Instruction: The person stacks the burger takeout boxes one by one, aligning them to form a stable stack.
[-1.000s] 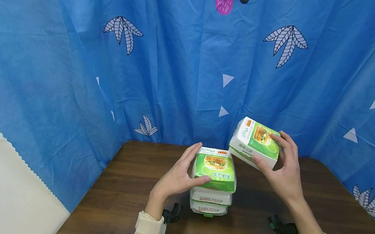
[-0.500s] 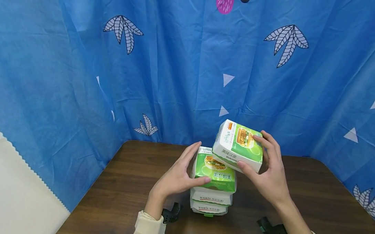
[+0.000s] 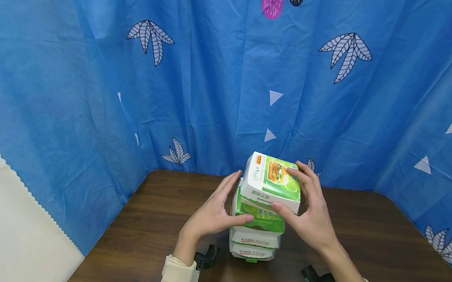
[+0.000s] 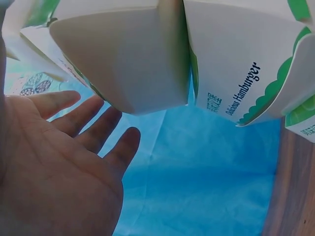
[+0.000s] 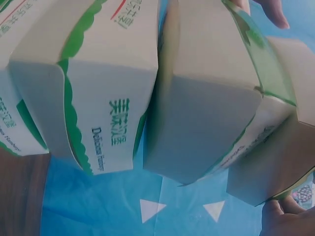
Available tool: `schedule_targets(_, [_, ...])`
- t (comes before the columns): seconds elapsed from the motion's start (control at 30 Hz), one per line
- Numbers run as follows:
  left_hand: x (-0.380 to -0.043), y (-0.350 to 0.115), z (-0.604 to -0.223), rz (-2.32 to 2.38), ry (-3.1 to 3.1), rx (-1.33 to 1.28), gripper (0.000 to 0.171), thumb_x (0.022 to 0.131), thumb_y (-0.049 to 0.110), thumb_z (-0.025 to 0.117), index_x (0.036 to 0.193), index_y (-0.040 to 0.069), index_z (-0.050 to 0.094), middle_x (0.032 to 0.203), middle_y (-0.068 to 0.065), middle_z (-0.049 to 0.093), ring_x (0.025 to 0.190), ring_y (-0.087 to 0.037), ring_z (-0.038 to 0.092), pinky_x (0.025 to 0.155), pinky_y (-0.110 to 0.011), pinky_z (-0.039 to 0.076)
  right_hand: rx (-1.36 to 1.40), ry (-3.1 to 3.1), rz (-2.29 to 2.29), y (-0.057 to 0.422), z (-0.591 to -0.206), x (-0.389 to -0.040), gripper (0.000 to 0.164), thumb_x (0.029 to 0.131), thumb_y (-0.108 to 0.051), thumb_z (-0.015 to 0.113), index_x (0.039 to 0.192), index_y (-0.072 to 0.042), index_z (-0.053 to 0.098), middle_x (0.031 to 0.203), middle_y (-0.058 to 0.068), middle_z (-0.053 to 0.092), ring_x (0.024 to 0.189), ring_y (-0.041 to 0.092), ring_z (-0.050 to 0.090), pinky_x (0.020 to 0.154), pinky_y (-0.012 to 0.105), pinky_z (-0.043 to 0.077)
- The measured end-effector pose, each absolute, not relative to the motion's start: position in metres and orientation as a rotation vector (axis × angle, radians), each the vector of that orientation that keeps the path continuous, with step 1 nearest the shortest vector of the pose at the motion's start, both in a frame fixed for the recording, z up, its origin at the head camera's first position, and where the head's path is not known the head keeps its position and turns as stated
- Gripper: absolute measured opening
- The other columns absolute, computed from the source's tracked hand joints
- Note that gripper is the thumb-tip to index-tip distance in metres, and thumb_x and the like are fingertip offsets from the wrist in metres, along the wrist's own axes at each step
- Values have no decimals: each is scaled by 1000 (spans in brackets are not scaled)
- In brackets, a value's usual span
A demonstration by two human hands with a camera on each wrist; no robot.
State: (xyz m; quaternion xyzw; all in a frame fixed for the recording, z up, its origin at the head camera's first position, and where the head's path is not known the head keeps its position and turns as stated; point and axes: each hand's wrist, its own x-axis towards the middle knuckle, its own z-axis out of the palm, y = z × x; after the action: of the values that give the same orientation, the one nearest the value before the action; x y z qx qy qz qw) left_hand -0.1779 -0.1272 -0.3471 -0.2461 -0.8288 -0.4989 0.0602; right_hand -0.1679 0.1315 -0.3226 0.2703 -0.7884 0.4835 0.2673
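Observation:
Over the top of a stack of three burger boxes, my right hand (image 3: 311, 214) grips another white and green burger box (image 3: 271, 178). This box is tilted and covers part of the top box (image 3: 264, 223) below it; whether they touch is unclear. The middle box (image 3: 258, 238) and bottom box (image 3: 250, 253) show white fronts. At the stack's left side is my left hand (image 3: 214, 213), fingers extended along the top box and thumb over its front. In the left wrist view, those fingers (image 4: 106, 130) look fairly straight beside the top box's wall (image 4: 123, 59).
The stack stands on a dark wooden table (image 3: 160, 213). A blue patterned curtain (image 3: 213, 74) hangs close behind the table's back edge. At the far left is a pale cloth (image 3: 17, 225) with a scalloped edge.
My right hand has carried its burger box leftward and slightly lower, from beside the stack to over its top. My left hand and the stack have stayed in place.

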Motion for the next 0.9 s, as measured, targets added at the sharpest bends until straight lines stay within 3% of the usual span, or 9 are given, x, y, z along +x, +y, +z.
schedule_targets(0.23, [-179,-129,-347,-1532,-2481,-787,109,81,41,87,165,32,18,167,16,21,154,-15,23,119,-58,32,788,-2133,1314,127,-323,-166,80,79,-2,85,149,-16,50,166,8,24,145,48,35,106,7,32])
schedule_targets(0.6, [-179,-129,-346,-1541,-2419,-867,107,80,36,89,162,42,20,165,17,23,151,-13,27,118,-57,33,819,-2160,1277,126,-321,-162,83,78,-3,87,150,-20,49,167,5,26,145,34,34,103,9,35])
schedule_targets(0.9, [-180,-129,-346,-1539,-2439,-847,107,80,38,89,161,44,19,165,20,23,151,-10,26,119,-56,32,806,-2200,1251,127,-322,-163,82,80,-7,86,151,-23,48,168,5,24,146,37,35,101,10,36])
